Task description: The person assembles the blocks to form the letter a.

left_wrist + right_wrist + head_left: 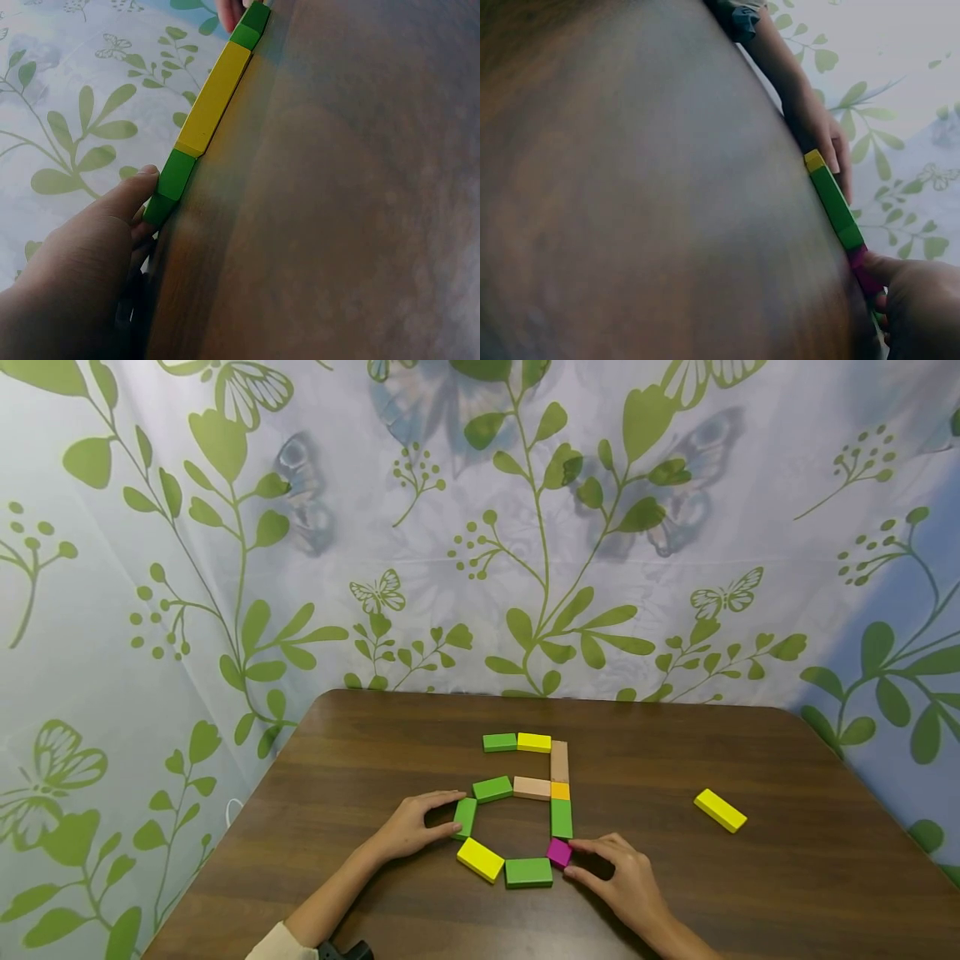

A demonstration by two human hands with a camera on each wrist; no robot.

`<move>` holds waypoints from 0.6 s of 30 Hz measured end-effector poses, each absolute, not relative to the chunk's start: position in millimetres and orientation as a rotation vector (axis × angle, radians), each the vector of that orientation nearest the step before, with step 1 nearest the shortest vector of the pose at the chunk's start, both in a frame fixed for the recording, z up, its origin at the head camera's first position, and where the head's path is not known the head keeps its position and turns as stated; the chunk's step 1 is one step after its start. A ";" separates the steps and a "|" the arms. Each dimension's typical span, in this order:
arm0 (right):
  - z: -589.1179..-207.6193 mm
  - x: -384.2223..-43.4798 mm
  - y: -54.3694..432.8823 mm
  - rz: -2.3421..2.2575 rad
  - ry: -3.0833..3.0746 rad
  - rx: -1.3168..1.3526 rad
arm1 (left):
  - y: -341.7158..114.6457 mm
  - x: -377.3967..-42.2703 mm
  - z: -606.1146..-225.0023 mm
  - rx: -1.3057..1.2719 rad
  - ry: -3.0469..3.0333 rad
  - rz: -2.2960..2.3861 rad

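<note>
In the head view, wooden blocks lie end to end on the brown table (360,735), forming a closed loop with an arm on top. My left hand (411,825) holds a green block (465,818) on the loop's left side, thumb and fingers at its edges. My right hand (624,878) pinches a small magenta block (559,852) at the lower right corner. Between them along the bottom lie a yellow block (481,860) and a green block (528,872). In the right wrist view, my thumb presses the magenta block (864,271).
A loose yellow block (720,811) lies apart on the right. Above the loop are a tan block (559,762), an orange block (560,791), a yellow block (534,742) and a green block (500,742). A leaf-patterned curtain (480,593) hangs behind the table.
</note>
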State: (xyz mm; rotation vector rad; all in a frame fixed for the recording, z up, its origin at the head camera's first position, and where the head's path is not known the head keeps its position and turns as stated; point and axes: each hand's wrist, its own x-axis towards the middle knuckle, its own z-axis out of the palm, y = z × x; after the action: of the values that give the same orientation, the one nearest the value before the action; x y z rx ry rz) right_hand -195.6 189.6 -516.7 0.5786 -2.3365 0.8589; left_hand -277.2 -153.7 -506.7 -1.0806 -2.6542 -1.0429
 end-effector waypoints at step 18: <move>-515.8 -195.1 188.3 0.851 -2.353 0.575 | -153.9 -277.3 -507.5 -1.080 -2.658 -1.073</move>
State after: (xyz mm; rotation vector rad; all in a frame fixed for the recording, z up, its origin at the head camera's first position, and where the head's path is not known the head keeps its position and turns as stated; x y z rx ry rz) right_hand -195.1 188.3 -515.8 0.5748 -2.3531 0.8514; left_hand -277.3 -153.9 -507.5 -1.0803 -2.6577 -1.0729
